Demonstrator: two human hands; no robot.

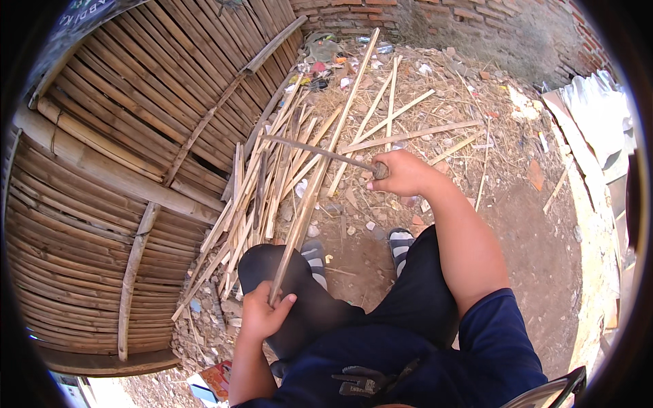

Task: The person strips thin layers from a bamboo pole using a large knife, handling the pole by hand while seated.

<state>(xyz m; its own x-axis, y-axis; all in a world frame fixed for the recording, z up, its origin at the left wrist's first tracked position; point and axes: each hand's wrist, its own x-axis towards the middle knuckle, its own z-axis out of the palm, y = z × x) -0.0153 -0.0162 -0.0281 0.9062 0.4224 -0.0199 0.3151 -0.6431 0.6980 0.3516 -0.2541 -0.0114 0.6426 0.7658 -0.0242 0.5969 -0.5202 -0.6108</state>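
Near my left knee, my left hand (264,311) is closed around the lower end of a long, pale bamboo strip (307,204). The strip slants away from me, up and to the right, over the littered ground. Out in front, my right hand (403,173) grips the dark handle of a long-bladed knife (299,144). Its narrow blade points left and crosses the strip at about mid-length; whether the edge touches it I cannot tell. Part of the handle is hidden inside my fingers.
A heap of split strips (262,183) lies to the left, beside a bamboo-slat wall (136,143). Several loose strips (422,132) cross on the ground ahead, among rubble and litter. A brick wall (469,27) stands at the back. My sandalled feet (401,248) are below.
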